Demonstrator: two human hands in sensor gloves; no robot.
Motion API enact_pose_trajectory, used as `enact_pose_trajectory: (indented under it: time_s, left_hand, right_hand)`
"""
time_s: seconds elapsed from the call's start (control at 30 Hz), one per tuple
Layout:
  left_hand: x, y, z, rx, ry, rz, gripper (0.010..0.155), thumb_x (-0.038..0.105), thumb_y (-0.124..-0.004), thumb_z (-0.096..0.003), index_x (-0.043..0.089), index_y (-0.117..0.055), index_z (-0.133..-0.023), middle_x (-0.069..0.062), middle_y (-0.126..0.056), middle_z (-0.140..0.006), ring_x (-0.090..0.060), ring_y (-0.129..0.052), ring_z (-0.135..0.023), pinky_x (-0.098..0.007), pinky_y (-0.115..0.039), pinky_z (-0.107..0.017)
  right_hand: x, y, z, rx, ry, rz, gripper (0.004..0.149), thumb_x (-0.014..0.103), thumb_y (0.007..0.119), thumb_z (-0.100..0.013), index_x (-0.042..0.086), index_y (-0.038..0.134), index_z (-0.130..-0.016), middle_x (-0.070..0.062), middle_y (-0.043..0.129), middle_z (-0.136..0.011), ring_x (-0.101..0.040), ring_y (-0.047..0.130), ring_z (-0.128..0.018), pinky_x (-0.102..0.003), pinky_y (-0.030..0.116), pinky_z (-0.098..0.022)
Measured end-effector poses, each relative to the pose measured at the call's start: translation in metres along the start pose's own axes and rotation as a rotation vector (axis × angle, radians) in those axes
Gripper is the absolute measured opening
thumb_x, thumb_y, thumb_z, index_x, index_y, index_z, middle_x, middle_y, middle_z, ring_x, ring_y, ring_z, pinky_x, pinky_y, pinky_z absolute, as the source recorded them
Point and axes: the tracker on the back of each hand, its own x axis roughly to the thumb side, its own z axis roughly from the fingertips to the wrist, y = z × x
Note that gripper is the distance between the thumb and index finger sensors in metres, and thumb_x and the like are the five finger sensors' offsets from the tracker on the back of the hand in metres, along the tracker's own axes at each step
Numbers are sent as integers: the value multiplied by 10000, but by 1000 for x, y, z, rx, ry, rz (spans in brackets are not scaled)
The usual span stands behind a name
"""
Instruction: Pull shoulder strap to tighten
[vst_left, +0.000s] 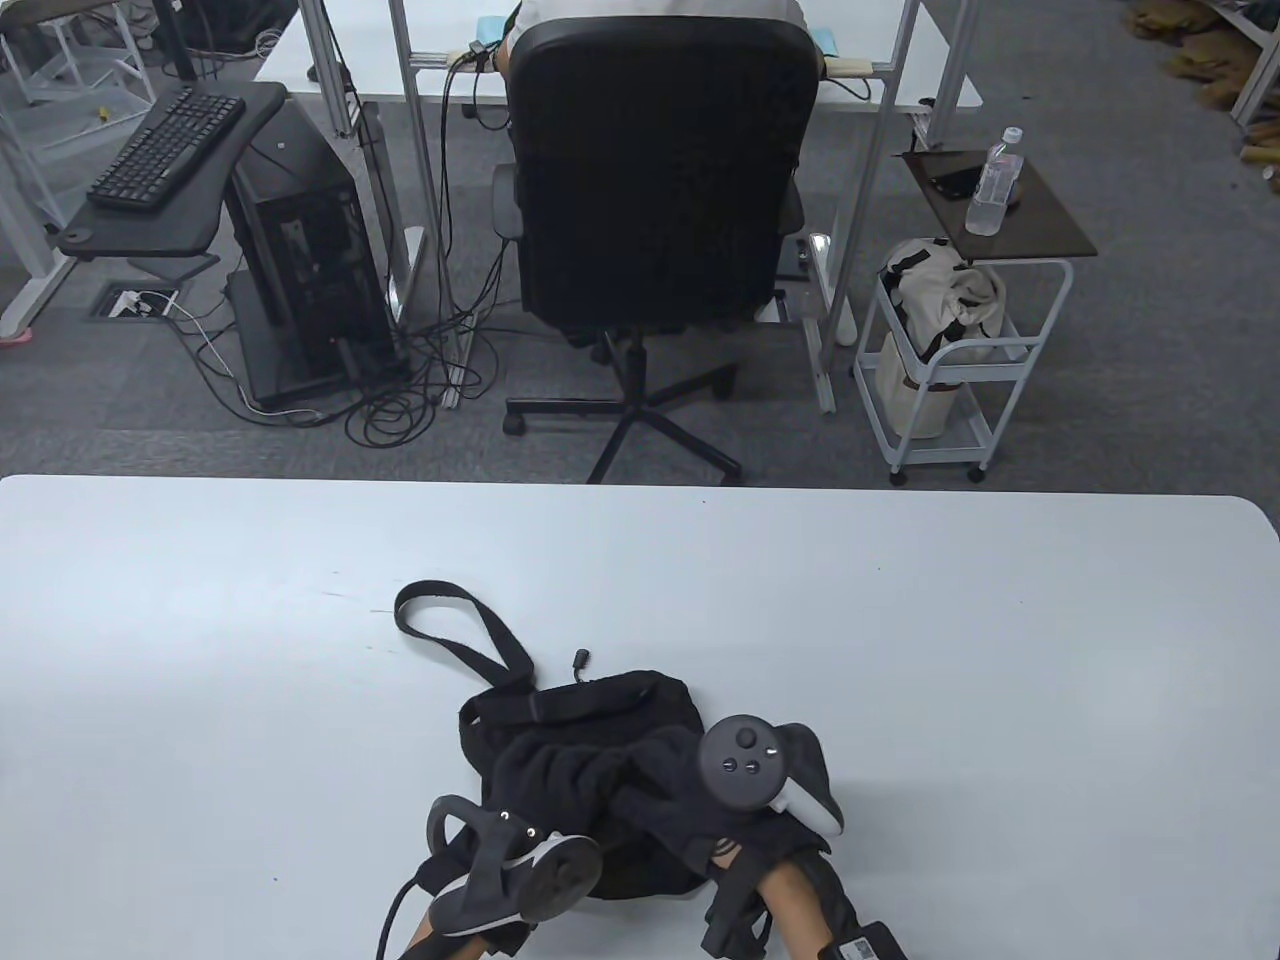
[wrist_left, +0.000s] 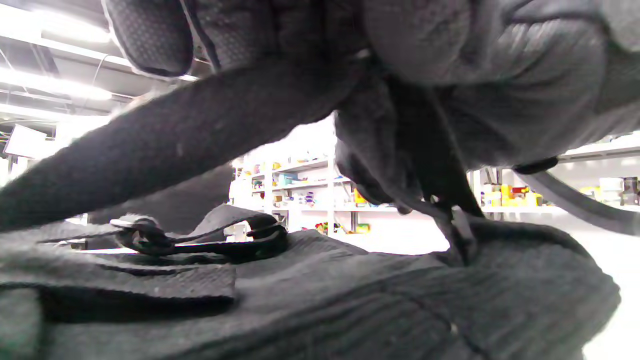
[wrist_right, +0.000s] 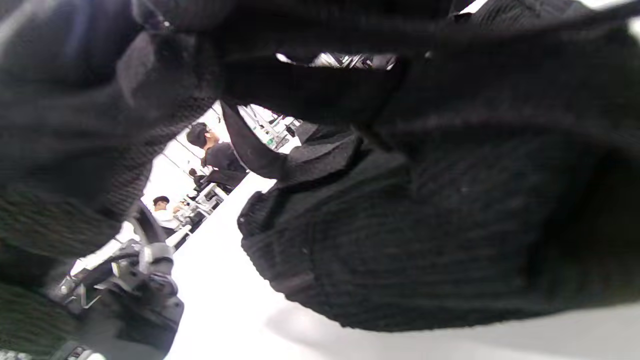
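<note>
Black bag (vst_left: 580, 740) lies on the white surface (vst_left: 900, 650) at the near edge, centre, one shoulder strap (vst_left: 470, 625) looped out flat toward the far left. Both hands on the bag: left hand (vst_left: 510, 860) at the near-left corner, right hand (vst_left: 740, 800) on the near-right side. Left wrist view shows left fingers (wrist_left: 450, 100) curled, pinching a thin strap end (wrist_left: 450, 220) that runs up taut from the bag, likely the adjuster tail. Right hand's grip: cannot tell, fabric fills its wrist view; probably bracing the bag so the pull tightens the strap rather than dragging it
</note>
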Motion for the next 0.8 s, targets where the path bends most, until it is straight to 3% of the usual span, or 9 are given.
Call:
enact_pose_trajectory:
  time_s: [0.03,0.13,0.47,0.53,0.6,0.67,0.7,0.77,0.8]
  left_hand:
    - [-1,-1,0,1,1,-30,657,519,-699,-461,242,-632,-1053,14,-821,-991,-207,-924,-900,-590,-652,-767]
    - [-1,-2,-2,-8,4,40,653,512,-662,-473,237,-621,-1065,10,-811,-1001,-212,-917,-906,-596,-653,-762]
    - [-8,2,-5,-1,48,51,653,531,-649,-474,251,-639,-1063,20,-822,-997,-221,-899,-924,-587,-658,-755]
    - [-5,1,-4,-7,38,27,650,527,-654,-474,247,-642,-1060,20,-825,-994,-223,-902,-923,-584,-662,-753]
    - [-6,3,-3,0,34,-9,645,513,-662,-475,239,-642,-1058,12,-826,-994,-226,-907,-919,-573,-668,-751]
    - [-8,4,-2,-5,24,32,648,516,-663,-473,246,-634,-1061,18,-820,-1000,-223,-903,-924,-569,-665,-754]
    - [-6,3,-3,-10,18,54,648,514,-667,-472,245,-634,-1061,13,-819,-999,-227,-900,-924,-572,-660,-754]
    - [-3,4,-3,-1,13,32,649,515,-667,-470,246,-631,-1059,17,-816,-999,-222,-898,-925,-566,-664,-755]
    - [-2,4,-3,-1,8,33,650,515,-665,-469,246,-628,-1060,17,-816,-999,-223,-900,-924,-565,-666,-755]
  right_hand:
    - [2,-1,0,-11,-22,-18,379,461,678,-508,182,832,-713,-96,814,-788,-401,744,-743,-633,534,-664]
    - [8,-10,6,-29,-44,46,355,435,693,-520,166,850,-690,-106,820,-752,-396,746,-701,-626,551,-653]
    - [-42,-51,41,69,66,19,340,418,719,-520,185,884,-703,-82,796,-824,-398,719,-760,-659,523,-661]
    - [-45,-48,42,157,109,19,337,431,729,-519,211,891,-717,-92,782,-854,-413,706,-782,-679,498,-670]
    - [-39,-45,41,155,148,120,370,456,738,-504,274,887,-790,-118,740,-942,-444,688,-834,-704,462,-680]
    - [-27,-43,37,74,89,156,683,583,682,-474,204,674,-1042,-128,615,-1089,-471,623,-923,-719,438,-684]
    - [-19,-38,32,33,43,97,751,600,663,-472,184,592,-1093,-145,534,-1133,-480,578,-949,-723,418,-684]
    - [-6,-24,18,-6,-15,-10,790,599,654,-470,177,524,-1124,-163,479,-1155,-490,527,-970,-730,393,-682]
    - [0,-18,10,9,-13,-22,737,583,658,-472,169,593,-1079,-159,556,-1107,-473,563,-950,-719,407,-684]
